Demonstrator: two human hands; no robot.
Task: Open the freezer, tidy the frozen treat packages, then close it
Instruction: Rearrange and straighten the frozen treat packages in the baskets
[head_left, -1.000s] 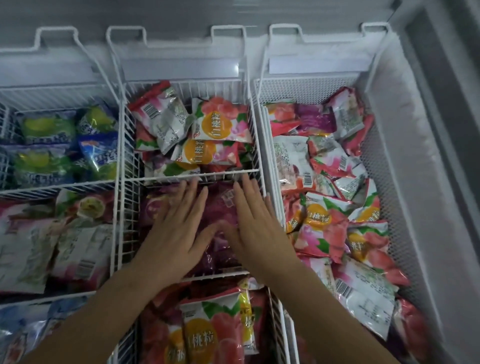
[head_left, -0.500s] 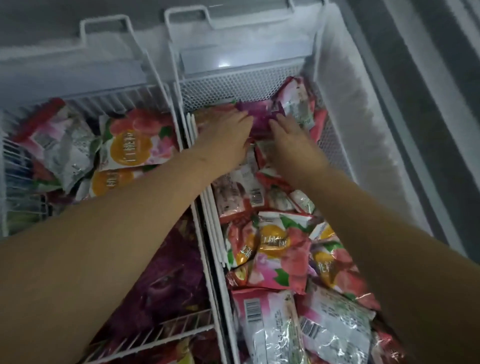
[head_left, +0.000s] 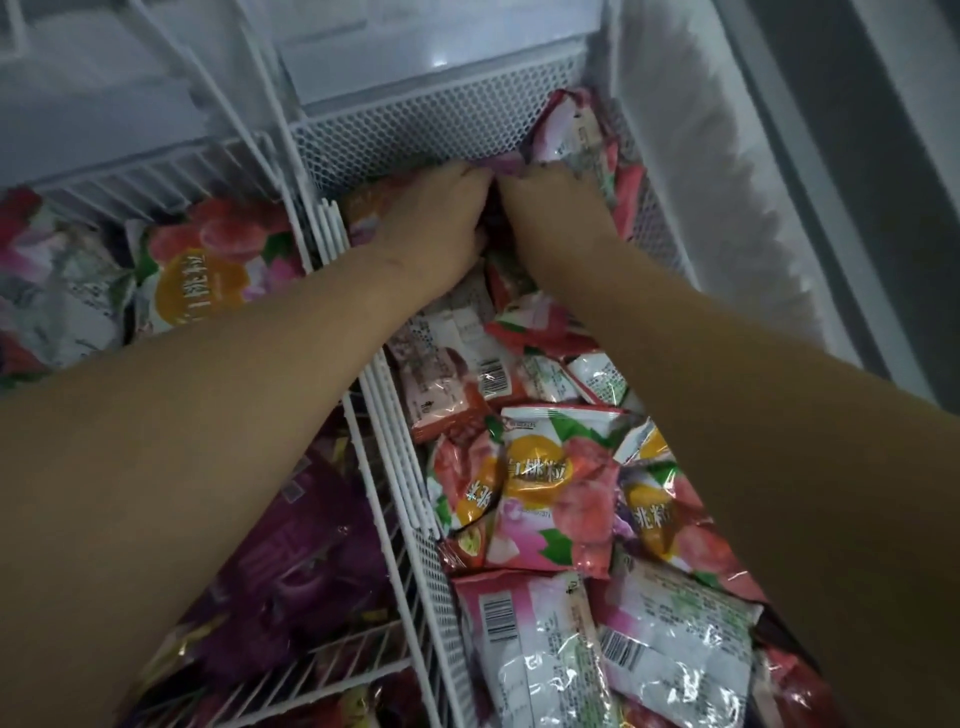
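Note:
The freezer is open. Both my hands reach to the far end of the right wire basket (head_left: 415, 130), side by side. My left hand (head_left: 436, 218) and my right hand (head_left: 550, 208) curl down onto a purple package (head_left: 508, 165); only its top edge shows between them, and my fingertips are hidden. A pink-and-white package (head_left: 571, 124) leans against the basket's back corner, next to my right hand. Several pink peach packages (head_left: 550, 499) lie loose and overlapping in the basket under my forearms.
The middle basket, to the left, holds dark purple packages (head_left: 291, 561) in its near compartment and a peach package (head_left: 208, 270) in its far one. The frosted freezer wall (head_left: 727, 208) runs close along the right side of the right basket.
Both hands left the purple packages in the middle basket, crossed to the back of the right basket, and have now closed together over the purple package there. The view has moved closer.

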